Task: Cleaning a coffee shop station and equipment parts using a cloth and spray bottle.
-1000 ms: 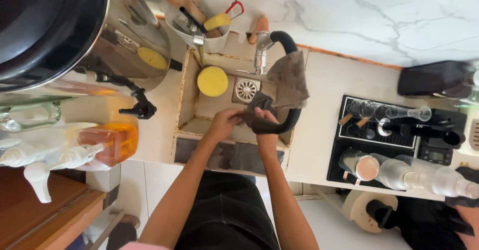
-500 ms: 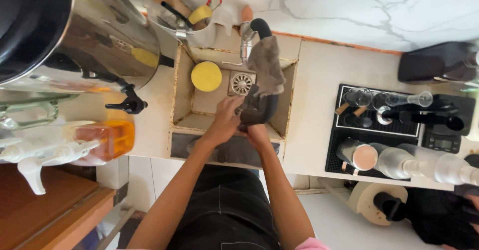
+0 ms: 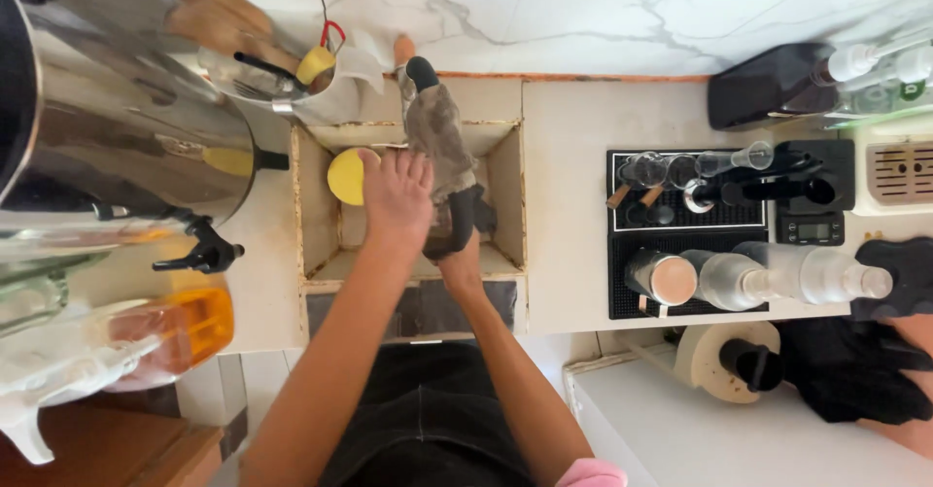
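A beige square sink (image 3: 316,205) is set into the counter straight below me. A black faucet (image 3: 420,71) arches over it with a grey cloth (image 3: 435,132) draped along it. My left hand (image 3: 397,195) lies flat over the basin with its fingers spread, and the fingertips touch a round yellow sponge (image 3: 342,178) at the sink's left wall. My right hand (image 3: 461,265) reaches under the faucet's end. Only its wrist shows, because the spout and a dark cloth (image 3: 465,220) cover the fingers.
A big steel urn (image 3: 117,147) with a black tap (image 3: 209,254) stands at left, and a utensil cup (image 3: 277,84) behind it. An orange-filled jar (image 3: 180,327) sits lower left. Right of the sink are a black mat with glasses (image 3: 680,181), bottles (image 3: 777,275), a small scale (image 3: 816,227) and a paper roll (image 3: 724,361).
My left hand has left the dark cloth and moved up and left to the yellow sponge. My right hand stays under the faucet. The view has shifted over the sink.
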